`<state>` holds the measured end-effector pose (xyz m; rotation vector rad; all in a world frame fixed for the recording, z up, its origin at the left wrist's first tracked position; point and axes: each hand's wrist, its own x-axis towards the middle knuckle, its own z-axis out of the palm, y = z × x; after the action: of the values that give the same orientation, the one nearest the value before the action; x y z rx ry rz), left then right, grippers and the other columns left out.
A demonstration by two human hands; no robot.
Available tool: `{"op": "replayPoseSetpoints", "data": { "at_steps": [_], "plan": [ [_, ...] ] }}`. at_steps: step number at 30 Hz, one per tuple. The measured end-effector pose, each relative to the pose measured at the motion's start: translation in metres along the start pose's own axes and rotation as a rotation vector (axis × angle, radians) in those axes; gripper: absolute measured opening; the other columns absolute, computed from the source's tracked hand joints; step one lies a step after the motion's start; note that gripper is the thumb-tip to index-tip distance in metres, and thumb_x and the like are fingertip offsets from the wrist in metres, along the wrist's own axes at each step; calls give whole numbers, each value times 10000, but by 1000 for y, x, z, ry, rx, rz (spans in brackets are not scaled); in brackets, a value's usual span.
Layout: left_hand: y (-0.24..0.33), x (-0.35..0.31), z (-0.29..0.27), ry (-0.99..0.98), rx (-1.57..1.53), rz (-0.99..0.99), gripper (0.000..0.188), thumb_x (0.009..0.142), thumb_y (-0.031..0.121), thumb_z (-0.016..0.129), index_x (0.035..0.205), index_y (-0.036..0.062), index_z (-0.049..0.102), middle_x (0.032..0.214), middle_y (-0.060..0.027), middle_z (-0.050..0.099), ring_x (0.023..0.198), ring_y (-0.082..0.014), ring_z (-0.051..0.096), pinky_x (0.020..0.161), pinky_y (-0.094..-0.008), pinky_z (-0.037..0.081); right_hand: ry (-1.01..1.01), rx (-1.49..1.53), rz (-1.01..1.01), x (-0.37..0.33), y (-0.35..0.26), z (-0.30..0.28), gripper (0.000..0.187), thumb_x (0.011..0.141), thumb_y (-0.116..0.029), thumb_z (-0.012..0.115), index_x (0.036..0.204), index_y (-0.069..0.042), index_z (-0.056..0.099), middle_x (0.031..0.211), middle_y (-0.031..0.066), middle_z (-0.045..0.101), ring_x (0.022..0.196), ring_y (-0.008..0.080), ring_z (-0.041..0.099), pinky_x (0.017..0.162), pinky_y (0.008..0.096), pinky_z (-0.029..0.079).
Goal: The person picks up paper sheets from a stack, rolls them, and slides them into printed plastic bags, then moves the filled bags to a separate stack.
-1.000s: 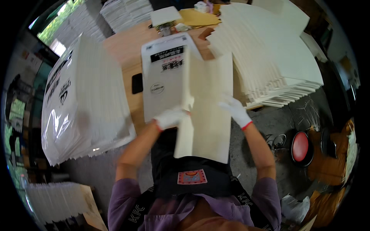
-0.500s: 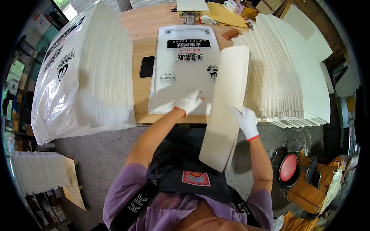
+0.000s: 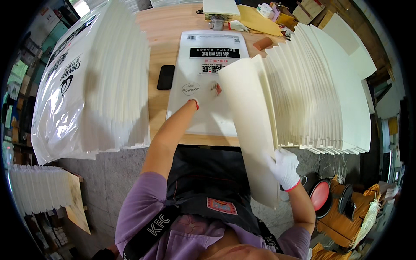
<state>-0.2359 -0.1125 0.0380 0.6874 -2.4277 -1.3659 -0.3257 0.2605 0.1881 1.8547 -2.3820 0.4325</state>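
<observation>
A stack of printed clear plastic bags (image 3: pixel 184 117) lies flat in the middle of the table. My left hand (image 3: pixel 208 96), in a white glove with a red cuff, is over the top bag; its fingers blur into the white, with one reddish fingertip showing. My right hand (image 3: pixel 285 169), gloved the same way, grips the right edge of a thin bundle of cream paper sheets (image 3: pixel 251 121). That bundle stands tilted and curved, its far end over the bags and its near end past the table's front edge. Whether my left hand pinches the bag cannot be told.
Tall fanned paper stacks stand on both sides: plastic-wrapped ones (image 3: pixel 112 86) left, bare sheets (image 3: pixel 307 91) right. A black phone (image 3: pixel 166 77) lies left of the bags. Farther back are a brown block (image 3: pixel 262 43), a metal cup (image 3: pixel 216 22) and a spare glove (image 3: pixel 238 26).
My left hand has moved farther up over the bag. My right hand has come nearer to me and slightly right, while the paper bundle's far end has swung left over the bags.
</observation>
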Motion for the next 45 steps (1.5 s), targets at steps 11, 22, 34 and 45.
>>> {"op": "replayPoseSetpoints", "data": {
  "at_steps": [11,22,34,45],
  "plan": [
    [94,33,-58,-68,-500,211,204,902,20,551,1100,16,598,1063,-37,634,997,-110,585,849,-238,470,-227,-174,-198,-8,-10,8,165,799,-240,582,740,-87,604,657,79,553,554,265,601,476,401,476],
    [225,-133,65,-121,71,534,294,801,102,628,1062,228,675,852,-65,662,745,-260,654,679,-353,535,-307,-164,72,78,-19,91,279,805,-284,602,1007,-93,624,1006,149,618,874,302,619,712,424,496],
    [108,-228,91,89,53,468,333,730,66,678,1053,131,632,976,-76,629,974,-295,593,762,-376,509,348,-263,153,-29,-26,107,382,810,-132,518,1181,-46,547,1237,172,526,1167,311,508,979,443,422],
    [-15,-374,26,632,-133,-369,94,818,75,581,870,52,506,812,-98,552,765,-223,566,708,-344,456,-338,-397,-182,-117,-43,71,92,779,-232,560,752,-144,564,516,32,559,427,209,586,364,372,377]
  ]
}}
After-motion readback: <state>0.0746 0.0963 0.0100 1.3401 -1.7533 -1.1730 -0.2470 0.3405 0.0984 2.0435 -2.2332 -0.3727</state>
